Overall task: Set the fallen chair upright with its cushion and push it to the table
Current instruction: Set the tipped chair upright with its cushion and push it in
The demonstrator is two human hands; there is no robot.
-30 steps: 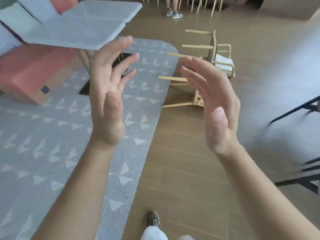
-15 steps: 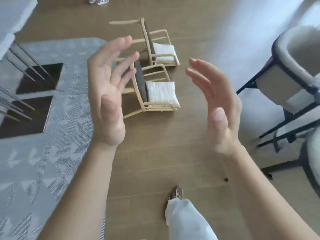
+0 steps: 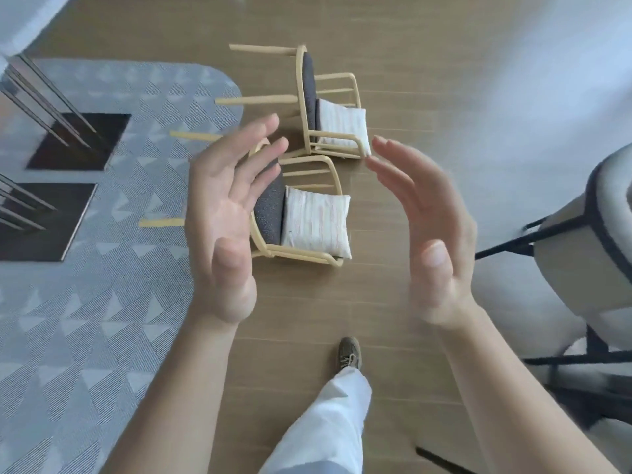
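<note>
Closer now than half a second ago, we have stepped up to the two fallen chairs, which sit larger and lower in our view, and our shoe [image 3: 349,352] and white trouser leg [image 3: 328,422] have come forward on the wooden floor [image 3: 307,302]. Both hands stay raised as before, palms facing each other.

Our left grip [image 3: 225,220] is spread wide, fingers straight and apart, holding nothing; it hangs in front of the near chair [image 3: 270,217] and hides part of its legs. Our right grip [image 3: 434,234] is likewise apart, its fingers gently bent and slightly blurred, holding nothing. Whether either one touches the frame we cannot tell; both seem to hover above it.

The near chair lies on its side on the floor between our hands, its pale wooden legs pointing left toward the patterned rug [image 3: 85,319]. Its white striped cushion [image 3: 316,222] rests against the grey seat, inside the curved arm frame.

Just beyond it the far chair [image 3: 309,87] lies the same way, with its own white cushion [image 3: 343,128]. At the left, thin metal legs [image 3: 51,97] stand on dark plates [image 3: 78,142] on the rug. A padded chair [image 3: 581,254] stands at the right.
</note>
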